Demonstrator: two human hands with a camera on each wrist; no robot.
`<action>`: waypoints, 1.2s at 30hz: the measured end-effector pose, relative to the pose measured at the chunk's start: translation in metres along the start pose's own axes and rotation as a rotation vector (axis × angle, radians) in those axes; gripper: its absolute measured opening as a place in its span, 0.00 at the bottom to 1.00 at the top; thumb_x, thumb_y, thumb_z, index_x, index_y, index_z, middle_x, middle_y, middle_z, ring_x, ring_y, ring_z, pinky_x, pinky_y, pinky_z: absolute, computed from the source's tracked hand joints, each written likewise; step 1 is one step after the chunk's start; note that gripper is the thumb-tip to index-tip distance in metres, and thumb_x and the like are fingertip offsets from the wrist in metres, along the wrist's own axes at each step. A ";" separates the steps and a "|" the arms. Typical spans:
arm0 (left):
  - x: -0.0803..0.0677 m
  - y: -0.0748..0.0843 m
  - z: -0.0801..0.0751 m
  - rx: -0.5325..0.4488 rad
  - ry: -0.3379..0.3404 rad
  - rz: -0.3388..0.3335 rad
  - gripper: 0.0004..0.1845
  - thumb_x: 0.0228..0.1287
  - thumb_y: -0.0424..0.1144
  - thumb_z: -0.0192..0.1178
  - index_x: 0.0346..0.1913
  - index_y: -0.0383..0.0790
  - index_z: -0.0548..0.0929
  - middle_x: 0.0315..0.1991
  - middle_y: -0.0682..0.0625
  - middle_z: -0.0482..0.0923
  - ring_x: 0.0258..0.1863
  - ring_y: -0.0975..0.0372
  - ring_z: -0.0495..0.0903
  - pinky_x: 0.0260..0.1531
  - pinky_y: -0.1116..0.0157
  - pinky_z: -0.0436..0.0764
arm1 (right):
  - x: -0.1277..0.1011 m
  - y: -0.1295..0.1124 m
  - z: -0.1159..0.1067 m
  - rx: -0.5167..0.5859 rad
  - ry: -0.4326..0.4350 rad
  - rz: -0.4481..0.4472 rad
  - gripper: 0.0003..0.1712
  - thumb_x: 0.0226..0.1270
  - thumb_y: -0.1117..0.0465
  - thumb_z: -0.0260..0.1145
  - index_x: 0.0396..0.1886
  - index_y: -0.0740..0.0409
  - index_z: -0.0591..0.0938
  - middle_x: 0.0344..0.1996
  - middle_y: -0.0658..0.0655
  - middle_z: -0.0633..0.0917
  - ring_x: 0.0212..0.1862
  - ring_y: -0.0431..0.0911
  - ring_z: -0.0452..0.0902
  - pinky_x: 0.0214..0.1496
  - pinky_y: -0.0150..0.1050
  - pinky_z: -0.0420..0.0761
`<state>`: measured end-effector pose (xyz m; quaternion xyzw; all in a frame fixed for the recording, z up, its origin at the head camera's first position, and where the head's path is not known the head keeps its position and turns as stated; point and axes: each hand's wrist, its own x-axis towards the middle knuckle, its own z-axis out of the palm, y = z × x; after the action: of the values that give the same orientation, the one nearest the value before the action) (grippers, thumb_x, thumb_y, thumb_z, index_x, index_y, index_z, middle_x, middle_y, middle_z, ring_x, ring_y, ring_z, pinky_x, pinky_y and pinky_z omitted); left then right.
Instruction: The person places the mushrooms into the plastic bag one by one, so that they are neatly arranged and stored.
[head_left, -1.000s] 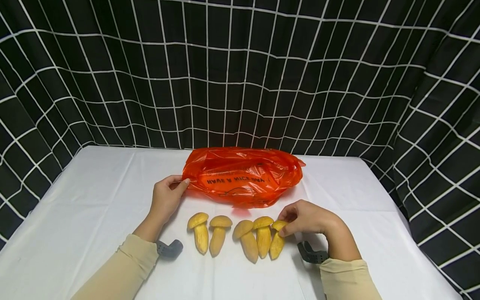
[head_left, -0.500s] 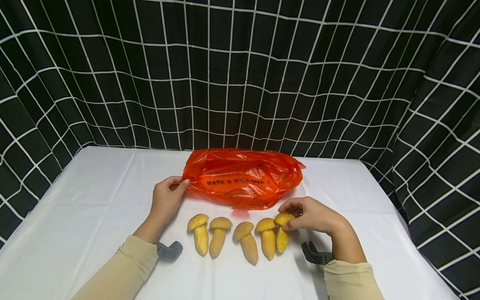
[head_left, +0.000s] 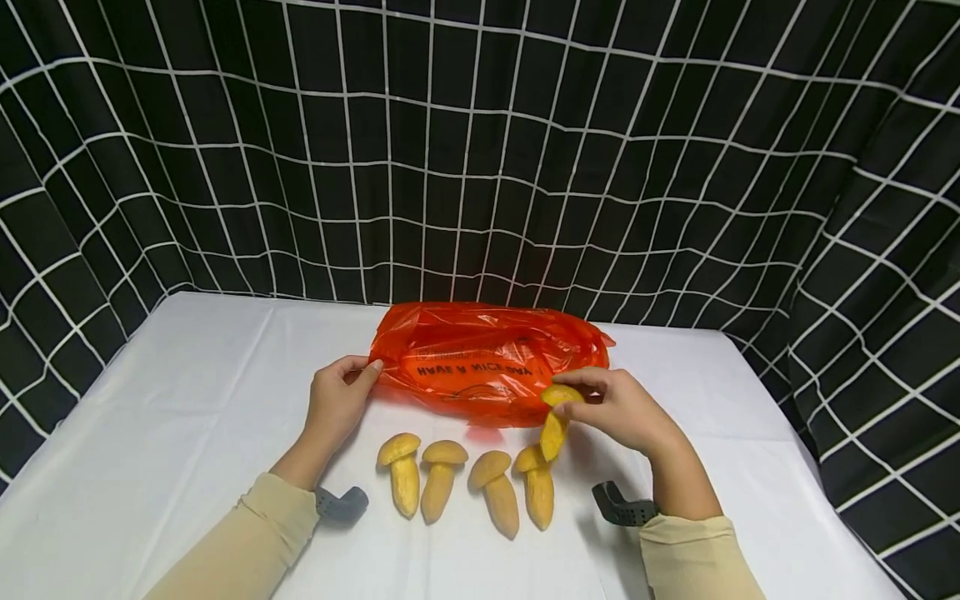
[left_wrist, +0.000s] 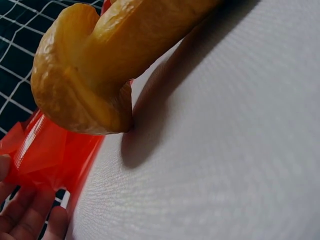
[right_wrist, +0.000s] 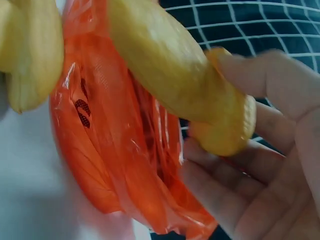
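An orange plastic bag (head_left: 480, 363) with black lettering lies at the middle of the white table (head_left: 187, 392). My left hand (head_left: 339, 395) pinches its left edge (left_wrist: 42, 152). My right hand (head_left: 611, 405) holds a yellow toy mushroom (head_left: 556, 418) by its cap, lifted off the table just in front of the bag's right end. The right wrist view shows that mushroom (right_wrist: 175, 80) close up against the bag (right_wrist: 125, 160), fingers curled on its cap. Several more yellow mushrooms (head_left: 442, 483) lie in a row in front of the bag; one of them (left_wrist: 115, 55) fills the left wrist view.
A black cloth with a white grid (head_left: 480, 150) hangs behind and on both sides of the table. Grey wrist mounts (head_left: 341, 502) show at both cuffs. The table's right edge (head_left: 817, 467) runs close to the right arm.
My right hand has lifted the rightmost mushroom out of the row and carried it up toward the bag. The left hand has kept its pinch on the bag's edge.
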<state>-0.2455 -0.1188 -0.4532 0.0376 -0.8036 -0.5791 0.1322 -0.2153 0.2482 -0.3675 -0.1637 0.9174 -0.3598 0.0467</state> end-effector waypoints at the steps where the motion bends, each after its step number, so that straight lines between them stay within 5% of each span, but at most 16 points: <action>1: 0.000 0.000 0.000 0.002 0.002 0.001 0.16 0.68 0.46 0.61 0.44 0.35 0.86 0.38 0.42 0.85 0.37 0.56 0.79 0.34 0.79 0.77 | 0.005 -0.002 -0.001 -0.023 0.035 -0.007 0.23 0.60 0.56 0.71 0.55 0.56 0.84 0.44 0.56 0.86 0.44 0.48 0.79 0.44 0.37 0.81; 7: 0.002 0.000 -0.001 0.002 -0.005 0.014 0.15 0.68 0.45 0.62 0.44 0.34 0.86 0.39 0.42 0.85 0.38 0.56 0.80 0.35 0.79 0.77 | 0.035 -0.010 -0.006 -0.123 0.207 -0.024 0.25 0.62 0.57 0.71 0.59 0.58 0.82 0.53 0.61 0.84 0.50 0.54 0.78 0.51 0.47 0.80; 12: 0.001 -0.002 0.000 -0.007 -0.010 0.030 0.15 0.67 0.44 0.62 0.44 0.33 0.86 0.39 0.42 0.86 0.38 0.56 0.81 0.36 0.79 0.77 | 0.056 -0.010 -0.004 -0.180 0.247 0.000 0.27 0.63 0.59 0.69 0.62 0.62 0.78 0.55 0.65 0.81 0.53 0.57 0.77 0.57 0.53 0.79; 20: 0.003 -0.002 0.000 -0.018 -0.021 0.031 0.15 0.67 0.43 0.62 0.44 0.33 0.86 0.39 0.41 0.86 0.37 0.57 0.82 0.36 0.79 0.77 | 0.072 -0.005 0.009 -0.319 0.184 0.094 0.26 0.62 0.63 0.68 0.60 0.67 0.78 0.54 0.68 0.81 0.52 0.59 0.77 0.59 0.55 0.76; 25: 0.002 -0.002 0.000 -0.002 -0.022 0.030 0.15 0.67 0.43 0.62 0.44 0.33 0.86 0.39 0.41 0.86 0.37 0.57 0.82 0.36 0.78 0.77 | 0.075 -0.001 0.016 -0.339 0.130 0.140 0.23 0.62 0.64 0.67 0.57 0.67 0.80 0.45 0.65 0.84 0.41 0.56 0.77 0.51 0.52 0.80; 36: 0.002 -0.002 0.001 0.008 -0.021 0.029 0.15 0.67 0.44 0.62 0.44 0.33 0.86 0.40 0.41 0.86 0.38 0.56 0.82 0.37 0.78 0.78 | 0.080 0.000 0.021 -0.360 0.029 0.231 0.18 0.61 0.64 0.67 0.51 0.64 0.84 0.42 0.63 0.85 0.41 0.55 0.76 0.52 0.50 0.80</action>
<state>-0.2474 -0.1188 -0.4548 0.0206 -0.8076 -0.5744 0.1321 -0.2864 0.2082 -0.3805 -0.0581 0.9801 -0.1845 0.0445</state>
